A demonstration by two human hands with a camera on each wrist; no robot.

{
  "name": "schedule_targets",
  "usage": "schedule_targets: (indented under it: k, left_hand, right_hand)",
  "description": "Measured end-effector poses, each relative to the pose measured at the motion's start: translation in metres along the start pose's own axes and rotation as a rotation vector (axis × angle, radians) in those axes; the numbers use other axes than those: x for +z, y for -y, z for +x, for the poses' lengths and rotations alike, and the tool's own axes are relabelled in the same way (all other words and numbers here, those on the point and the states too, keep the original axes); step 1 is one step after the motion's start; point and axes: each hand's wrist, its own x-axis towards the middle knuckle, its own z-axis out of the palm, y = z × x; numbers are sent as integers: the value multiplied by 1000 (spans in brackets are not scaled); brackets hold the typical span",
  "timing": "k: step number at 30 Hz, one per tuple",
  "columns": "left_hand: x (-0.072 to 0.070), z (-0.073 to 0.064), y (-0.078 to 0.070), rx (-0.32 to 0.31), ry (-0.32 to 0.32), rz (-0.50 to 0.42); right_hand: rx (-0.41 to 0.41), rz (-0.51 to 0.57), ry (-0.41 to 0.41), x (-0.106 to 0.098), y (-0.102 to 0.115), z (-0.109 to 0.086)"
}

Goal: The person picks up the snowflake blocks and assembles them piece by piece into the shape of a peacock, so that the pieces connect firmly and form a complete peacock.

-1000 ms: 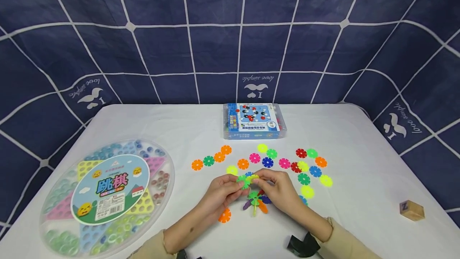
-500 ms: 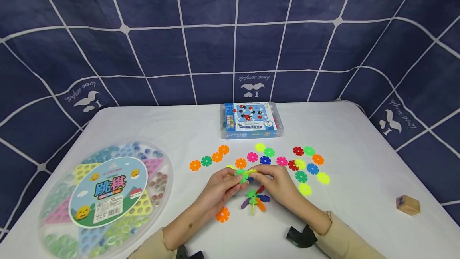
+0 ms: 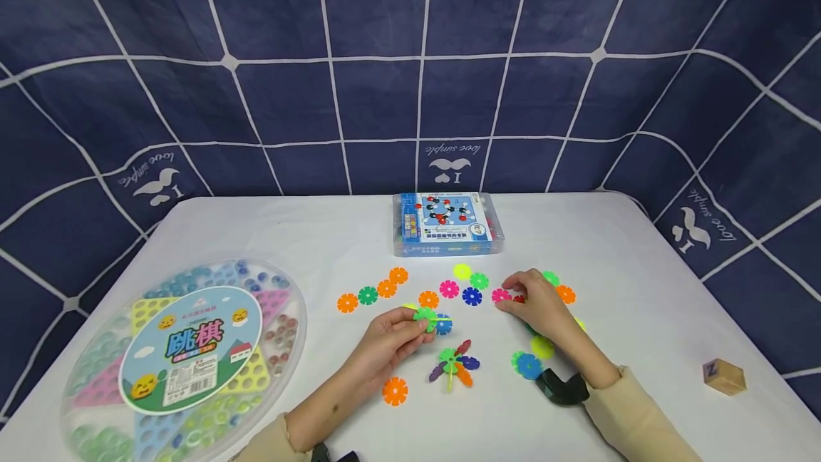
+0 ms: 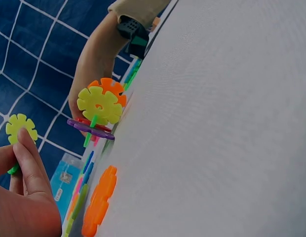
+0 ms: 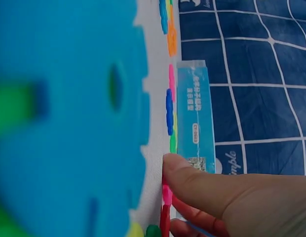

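In the head view my left hand (image 3: 393,339) pinches a green notched disc (image 3: 425,318) with a yellow disc slotted edge-on into it. The left wrist view shows that yellow disc (image 4: 21,129) above the fingertips. My right hand (image 3: 541,303) reaches down among the loose discs, thumb and index finger at opposite edges of a pink disc (image 3: 501,295); I cannot tell whether they grip it. A red disc is partly hidden under that hand. Between the hands stands a joined piece (image 3: 452,362) with a green centre and purple, red, blue and orange discs slotted around it.
Loose orange, green, pink and yellow discs lie behind the hands. A blue disc (image 3: 529,366) overlaps a green one near the right wrist. Chinese checkers set (image 3: 192,348) at left, molecule-model box (image 3: 447,223) at the back, wooden block (image 3: 725,376) at right.
My right hand has let go of the green and yellow pair and moved right to the pink disc. My left hand keeps the pair almost in place.
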Motion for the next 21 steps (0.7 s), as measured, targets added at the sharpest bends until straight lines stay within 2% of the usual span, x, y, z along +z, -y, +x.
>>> schedule_targets:
  k: [4, 6, 9, 11, 13, 16, 21]
  left_hand:
    - [-1, -1, 0, 22, 0, 24]
    - [-2, -1, -1, 38, -3, 49]
    - [-3, -1, -1, 50, -7, 78]
    - [-3, -1, -1, 53, 1, 88]
    - [-3, -2, -1, 55, 15, 96]
    - [-3, -2, 0, 51, 41, 100]
    - [-1, -3, 1, 21, 47, 99]
  right_hand:
    - [-25, 19, 0, 1, 2, -2]
    - [-55, 82, -8, 0, 6, -3]
    - [-117, 306, 25, 2, 20, -8]
    - [-180, 488, 81, 4, 33, -13]
    - [-245, 620, 142, 7, 45, -19]
    - [-312, 671, 181, 13, 59, -27]
    - [-315, 683, 162, 22, 65, -33]
